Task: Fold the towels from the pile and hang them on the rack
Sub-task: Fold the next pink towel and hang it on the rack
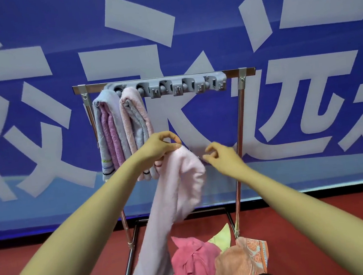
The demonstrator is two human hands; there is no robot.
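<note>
The pale pink towel (177, 189) hangs in the air in front of the rack (239, 117), lifted clear of the pile (211, 261) except perhaps at its lowest end, which runs out of sight at the bottom of the view. It is soft, thick terry, and it droops in a long limp fold with no stiffness of its own. It looks light enough for one hand, but wherever it is not held it will sag and twist. The best hold is probably on two top corners, pulled apart so the cloth spreads flat before folding.

The left hand (161, 147) pinches the towel's top end between thumb and curled fingers. The right hand (221, 156) is just beside the towel's right edge, with its fingers half curled and thumb and forefinger apart. Nothing shows between them.

On the left of the rack two folded towels are already hung: a grey and lilac towel (108, 131) and, touching it, a pink and grey towel (135, 124). They hang from a grey hook strip (170, 87) whose other hooks are free. Below, the pile on the red floor (320, 234) includes a deep pink towel (193, 261), an orange patterned towel (240, 263) and a yellow-green towel (220, 237). A blue banner (277, 37) with large pale lettering stands behind.
</note>
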